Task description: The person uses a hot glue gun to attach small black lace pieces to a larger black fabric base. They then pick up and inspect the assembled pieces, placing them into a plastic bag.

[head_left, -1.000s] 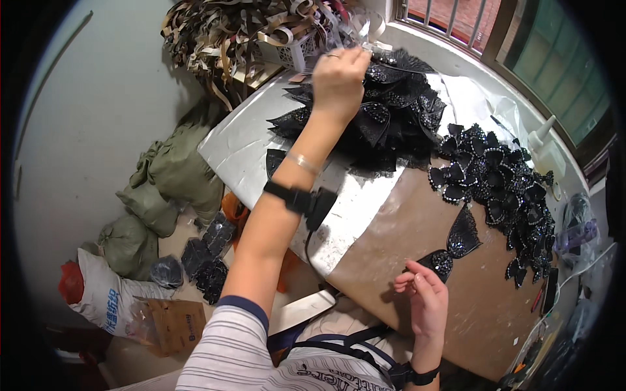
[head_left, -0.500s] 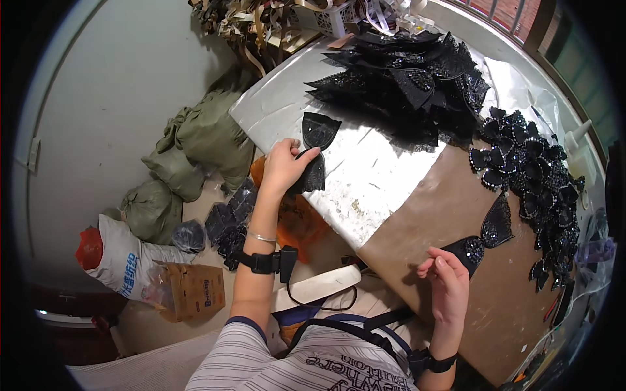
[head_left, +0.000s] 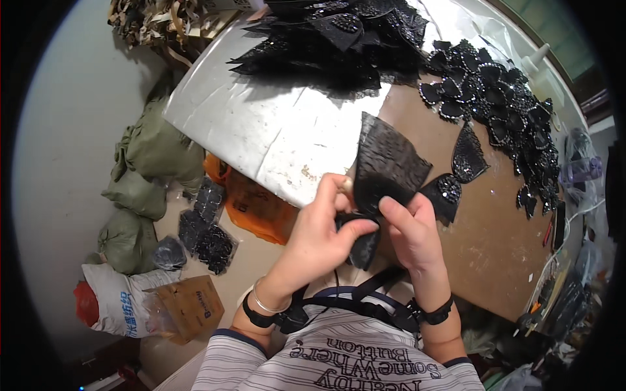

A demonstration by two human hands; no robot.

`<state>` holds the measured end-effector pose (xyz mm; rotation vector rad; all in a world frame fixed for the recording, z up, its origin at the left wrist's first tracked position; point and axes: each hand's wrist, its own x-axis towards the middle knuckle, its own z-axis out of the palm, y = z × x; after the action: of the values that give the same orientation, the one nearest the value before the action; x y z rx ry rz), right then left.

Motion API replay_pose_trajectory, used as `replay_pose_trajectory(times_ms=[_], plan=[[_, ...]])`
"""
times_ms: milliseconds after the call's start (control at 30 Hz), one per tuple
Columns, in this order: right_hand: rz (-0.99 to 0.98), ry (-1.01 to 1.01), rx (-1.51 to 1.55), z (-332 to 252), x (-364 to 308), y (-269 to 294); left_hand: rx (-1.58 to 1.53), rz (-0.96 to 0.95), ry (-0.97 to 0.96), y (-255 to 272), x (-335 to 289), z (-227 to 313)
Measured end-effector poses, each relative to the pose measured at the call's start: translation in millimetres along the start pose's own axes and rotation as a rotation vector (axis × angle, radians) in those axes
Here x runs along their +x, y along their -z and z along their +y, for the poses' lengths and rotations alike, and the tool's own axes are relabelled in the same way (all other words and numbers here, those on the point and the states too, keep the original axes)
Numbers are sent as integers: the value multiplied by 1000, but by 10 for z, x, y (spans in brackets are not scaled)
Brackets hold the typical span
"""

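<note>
Between my two hands is a black fabric piece [head_left: 391, 156] of two joined petal-shaped parts, the larger one spread upward and the smaller one hanging below. My left hand [head_left: 326, 228] pinches it near its narrow middle, thumb on top. On the other side, my right hand [head_left: 412, 228] grips it with thumb and fingers at the same narrow part. My fingers partly cover the join. Just beyond my right hand lies a similar black piece with a beaded end [head_left: 448, 189], touching or close to a pointed beaded petal [head_left: 469, 153] on the brown tabletop.
A large heap of black lace pieces [head_left: 339, 45] covers the far table, with beaded black flowers [head_left: 499, 104] to its right. Silvery sheeting [head_left: 261, 130] covers the left tabletop. Green sacks [head_left: 156, 150], an orange bag [head_left: 261, 208] and a cardboard box [head_left: 189, 309] stand on the floor.
My left hand has brought the two-part black piece from the table's left edge toward my body. My right hand has come over and taken hold of it too. The view has shifted right.
</note>
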<state>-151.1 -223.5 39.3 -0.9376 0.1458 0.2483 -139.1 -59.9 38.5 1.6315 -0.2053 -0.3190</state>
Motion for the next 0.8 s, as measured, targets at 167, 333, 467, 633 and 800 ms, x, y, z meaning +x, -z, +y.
replay_pose_trajectory(times_ms=[167, 333, 467, 633, 800], plan=[[154, 197, -48, 36, -56, 37, 124, -4, -50, -268, -36, 106], [262, 227, -54, 59, -176, 115, 207, -49, -36, -395, -47, 131], [265, 208, 48, 113, -202, 212, 220, -88, -19, -447, -29, 109], [190, 68, 95, 54, -210, 493, 473, -28, -170, -369, 96, 296], [197, 232, -293, -455, -559, 643, 974, 624, -861, 254, 1302, 1097]])
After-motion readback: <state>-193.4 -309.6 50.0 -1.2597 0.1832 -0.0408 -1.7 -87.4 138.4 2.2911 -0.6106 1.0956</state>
